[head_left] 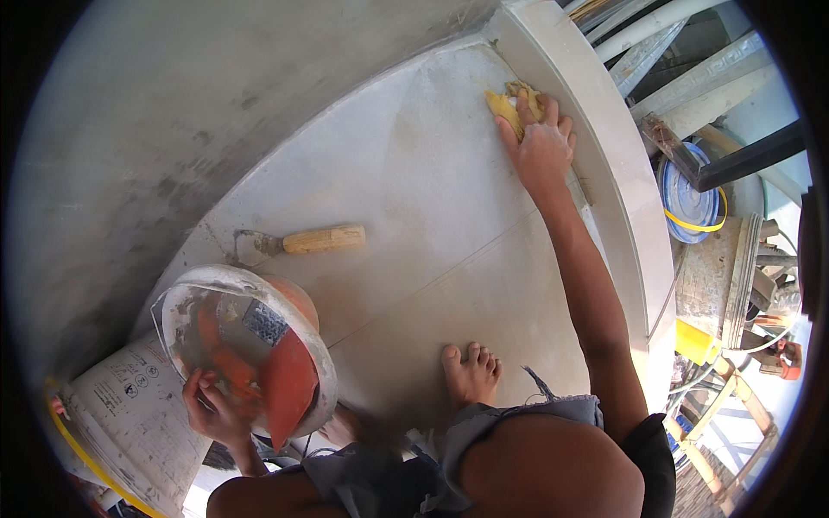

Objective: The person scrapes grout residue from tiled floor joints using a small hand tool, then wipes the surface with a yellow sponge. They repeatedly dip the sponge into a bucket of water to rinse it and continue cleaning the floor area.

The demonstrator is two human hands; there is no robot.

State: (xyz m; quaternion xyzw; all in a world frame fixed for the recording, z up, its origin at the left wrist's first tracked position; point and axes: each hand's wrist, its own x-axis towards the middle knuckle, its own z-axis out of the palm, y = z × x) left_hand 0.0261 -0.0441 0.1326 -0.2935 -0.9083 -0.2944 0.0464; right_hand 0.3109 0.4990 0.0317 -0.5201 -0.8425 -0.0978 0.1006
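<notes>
Plainly, the right hand [544, 142] is stretched toward the upper right of the frame, palm down with fingers spread and bent over a crumpled yellow sponge [501, 105], which it has hold of. The sponge lies against the tiled floor [414, 224], just beside the raised ledge [622, 190] and near the corner at the top. At the lower left, the left hand [216, 413] is at the near rim of a smeared bucket [233, 274], its fingers curled; whether they grip the rim, I cannot tell.

Inside that bucket shows a flat red piece [291, 384], along with a dark grey speckled patch [263, 321]. A putty knife [289, 245] with a wooden handle lies on the floor just above the bucket, its blade toward the left. A larger white bucket [129, 406] is tilted in the picture at the lower left, with a yellow band [78, 449] curving along its side.

At the bottom centre, a bare foot [473, 375] rests on the floor, below it frayed grey shorts [553, 412] and bent knees. A stained grey wall [173, 112] fills the upper left. Beyond the ledge, on the right, are pale lengths of material [656, 26], a black bar [751, 155], a round blue lid [691, 194] and a yellow object [695, 343].
</notes>
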